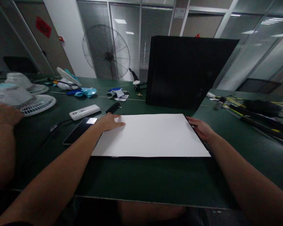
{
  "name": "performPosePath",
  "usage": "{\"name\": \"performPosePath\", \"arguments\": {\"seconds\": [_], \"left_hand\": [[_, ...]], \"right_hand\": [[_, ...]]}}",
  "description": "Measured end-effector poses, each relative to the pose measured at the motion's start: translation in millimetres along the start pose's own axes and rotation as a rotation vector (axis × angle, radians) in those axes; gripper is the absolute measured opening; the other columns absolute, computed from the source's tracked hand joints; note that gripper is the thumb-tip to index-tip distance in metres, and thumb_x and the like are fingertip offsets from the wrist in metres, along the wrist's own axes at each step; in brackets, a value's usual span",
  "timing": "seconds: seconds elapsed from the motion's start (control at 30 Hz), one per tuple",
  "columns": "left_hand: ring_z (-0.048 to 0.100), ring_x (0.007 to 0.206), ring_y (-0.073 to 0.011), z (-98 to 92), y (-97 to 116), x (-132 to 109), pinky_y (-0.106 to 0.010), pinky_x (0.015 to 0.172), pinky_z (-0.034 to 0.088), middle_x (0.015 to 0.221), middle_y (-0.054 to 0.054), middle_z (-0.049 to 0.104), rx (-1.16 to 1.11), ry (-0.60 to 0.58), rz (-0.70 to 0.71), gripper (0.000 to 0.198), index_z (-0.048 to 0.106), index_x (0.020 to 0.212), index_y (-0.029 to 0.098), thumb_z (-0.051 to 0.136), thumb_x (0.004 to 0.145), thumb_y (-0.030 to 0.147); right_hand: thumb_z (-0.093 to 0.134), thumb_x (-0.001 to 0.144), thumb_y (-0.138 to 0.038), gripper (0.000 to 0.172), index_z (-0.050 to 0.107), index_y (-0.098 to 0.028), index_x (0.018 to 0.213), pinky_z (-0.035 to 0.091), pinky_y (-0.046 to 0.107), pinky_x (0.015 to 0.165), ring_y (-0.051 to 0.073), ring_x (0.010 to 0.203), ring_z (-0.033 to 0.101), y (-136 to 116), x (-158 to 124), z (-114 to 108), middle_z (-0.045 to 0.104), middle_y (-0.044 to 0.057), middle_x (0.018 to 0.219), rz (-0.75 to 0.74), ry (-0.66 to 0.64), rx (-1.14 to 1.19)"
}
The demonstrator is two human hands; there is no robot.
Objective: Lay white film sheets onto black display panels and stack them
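Note:
A white rectangular panel point(146, 136) with a thin dark edge lies on the green table in front of me. My left hand point(110, 122) grips its left edge near the far corner, thumb on the white face and some fingers hidden. On the opposite side, my right hand point(201, 128) holds the right edge, its fingertips close to the far right corner. Left of the panel, partly behind my left forearm, is a dark phone point(79, 130). A white power bank-like device point(85, 112) with a cable lies beyond the phone.
A large black box point(188, 72) stands behind the panel. At left, another person's hand point(7, 114) is by white fan parts point(37, 105). Blue fan blades point(85, 92), scraps point(118, 93) and a small black object point(112, 107) lie farther back. Black rods point(261, 121) lie at right.

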State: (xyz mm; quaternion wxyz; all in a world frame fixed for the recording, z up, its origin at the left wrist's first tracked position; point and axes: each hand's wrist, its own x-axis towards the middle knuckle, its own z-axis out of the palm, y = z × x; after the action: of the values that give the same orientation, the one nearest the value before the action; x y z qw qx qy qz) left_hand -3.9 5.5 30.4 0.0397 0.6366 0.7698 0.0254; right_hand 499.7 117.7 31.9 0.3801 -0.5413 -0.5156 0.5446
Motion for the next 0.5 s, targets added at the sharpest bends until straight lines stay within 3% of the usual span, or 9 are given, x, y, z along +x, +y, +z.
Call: {"name": "performPosePath", "arguments": {"seconds": [0.13, 0.27, 0.4, 0.5], "left_hand": [[0.065, 0.129, -0.0396, 5.0, -3, 2, -0.046, 0.108, 0.048, 0.15, -0.015, 0.063, -0.005, 0.023, 0.011, 0.095, 0.056, 0.156, 0.034, 0.049, 0.082, 0.093], [0.067, 0.126, -0.0398, 4.2, -2, -2, -0.047, 0.106, 0.049, 0.147, -0.017, 0.063, -0.028, 0.046, 0.028, 0.093, 0.058, 0.154, 0.032, 0.051, 0.083, 0.091], [0.069, 0.123, -0.0419, 1.2, 0, -8, -0.05, 0.106, 0.05, 0.149, -0.019, 0.062, -0.036, 0.057, 0.069, 0.091, 0.058, 0.155, 0.031, 0.052, 0.085, 0.089], [0.062, 0.136, -0.0433, -1.4, 0, -11, -0.05, 0.111, 0.048, 0.161, -0.019, 0.052, -0.092, 0.086, 0.105, 0.094, 0.054, 0.159, 0.028, 0.053, 0.086, 0.088]], "right_hand": [[0.064, 0.086, -0.009, 0.069, 0.054, -0.013, 0.154, 0.065, 0.029, 0.066, 0.021, 0.077, 0.076, 3, 4, 1, 0.079, 0.014, 0.107, 0.061, 0.019, 0.005], [0.069, 0.081, -0.009, 0.071, 0.058, -0.014, 0.15, 0.064, 0.028, 0.064, 0.021, 0.072, 0.076, 5, 5, 5, 0.079, 0.012, 0.098, 0.077, 0.048, -0.038], [0.067, 0.078, -0.01, 0.074, 0.058, -0.013, 0.151, 0.062, 0.03, 0.062, 0.022, 0.069, 0.074, 7, 3, 13, 0.078, 0.009, 0.086, 0.016, 0.14, -0.137], [0.068, 0.078, -0.013, 0.07, 0.062, -0.008, 0.148, 0.058, 0.029, 0.056, 0.021, 0.06, 0.07, 4, -2, 12, 0.075, 0.007, 0.075, -0.082, 0.243, -0.259]]}}
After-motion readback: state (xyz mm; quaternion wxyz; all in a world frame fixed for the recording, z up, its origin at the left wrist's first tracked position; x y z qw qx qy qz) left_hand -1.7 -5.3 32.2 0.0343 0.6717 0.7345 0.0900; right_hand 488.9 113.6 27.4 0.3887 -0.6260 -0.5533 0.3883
